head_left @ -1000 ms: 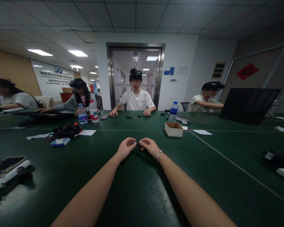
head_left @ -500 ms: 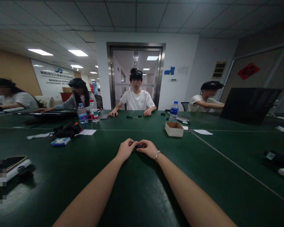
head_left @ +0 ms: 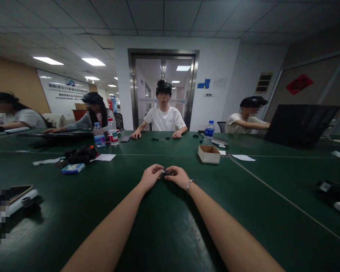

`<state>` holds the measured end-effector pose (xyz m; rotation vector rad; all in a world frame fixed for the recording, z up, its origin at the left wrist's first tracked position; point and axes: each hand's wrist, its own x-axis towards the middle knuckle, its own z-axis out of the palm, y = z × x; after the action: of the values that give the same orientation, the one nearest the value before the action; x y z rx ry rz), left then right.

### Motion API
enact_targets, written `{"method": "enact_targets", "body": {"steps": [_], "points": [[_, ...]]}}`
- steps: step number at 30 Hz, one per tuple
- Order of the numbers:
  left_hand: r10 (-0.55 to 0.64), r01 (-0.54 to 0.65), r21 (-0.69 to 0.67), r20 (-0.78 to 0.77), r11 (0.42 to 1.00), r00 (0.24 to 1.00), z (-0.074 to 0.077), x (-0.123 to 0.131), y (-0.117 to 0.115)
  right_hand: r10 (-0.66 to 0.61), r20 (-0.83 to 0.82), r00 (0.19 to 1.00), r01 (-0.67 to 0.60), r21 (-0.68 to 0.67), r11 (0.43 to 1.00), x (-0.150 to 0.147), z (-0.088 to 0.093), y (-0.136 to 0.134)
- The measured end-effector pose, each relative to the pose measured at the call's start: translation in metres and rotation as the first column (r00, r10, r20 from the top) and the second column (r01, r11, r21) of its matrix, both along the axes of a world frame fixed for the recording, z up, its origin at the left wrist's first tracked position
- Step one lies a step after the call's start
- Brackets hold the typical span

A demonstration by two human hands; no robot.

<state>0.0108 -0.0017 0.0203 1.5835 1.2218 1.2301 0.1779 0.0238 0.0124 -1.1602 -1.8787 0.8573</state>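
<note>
Over the green table, straight ahead of me, my right hand (head_left: 178, 176) pinches a small black USB stick (head_left: 167, 173) between thumb and fingers. A light metal end points left out of the dark body. The fingertips of my left hand (head_left: 151, 176) are closed at that metal end, thumb and forefinger together. Both hands are close together, low over the tabletop. My fingers cover part of the stick, so its full shape is hidden.
Beyond my right hand stands an open cardboard box (head_left: 209, 155), with a water bottle (head_left: 209, 133) behind it. Left lie a blue packet (head_left: 73, 168) and a black tangled bundle (head_left: 79, 155). Two bottles (head_left: 112, 132) stand further back. A person (head_left: 164, 119) sits opposite.
My left fingertips have drawn slightly left and up from the black body, and the light metal end now shows between my hands. The right hand has hardly moved.
</note>
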Motion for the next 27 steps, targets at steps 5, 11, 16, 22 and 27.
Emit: {"method": "enact_targets", "body": {"steps": [5,11,16,22,27], "points": [[0.042,-0.044,-0.022,-0.072,0.999,0.997,-0.0035,0.0010,0.0010,-0.026,0.006,1.000,0.026,0.041,0.999,0.0006,-0.0017,0.0016],[-0.047,0.047,0.017,-0.041,0.999,0.998,0.0012,0.0017,-0.0040,-0.028,-0.005,1.000,0.029,0.044,0.999,0.0002,-0.0029,0.0026],[0.005,-0.006,-0.016,-0.054,1.000,0.999,-0.0008,0.0016,-0.0015,-0.025,-0.016,1.000,0.025,0.035,0.999,0.0001,-0.0032,0.0026],[-0.065,0.065,-0.008,0.004,0.998,0.998,0.0027,0.0016,-0.0043,-0.007,-0.026,1.000,0.008,0.027,1.000,-0.0003,-0.0043,0.0033],[-0.014,0.014,0.009,-0.015,1.000,1.000,0.0010,0.0016,-0.0030,0.013,-0.007,1.000,-0.012,0.020,1.000,0.0011,-0.0072,0.0060]]}}
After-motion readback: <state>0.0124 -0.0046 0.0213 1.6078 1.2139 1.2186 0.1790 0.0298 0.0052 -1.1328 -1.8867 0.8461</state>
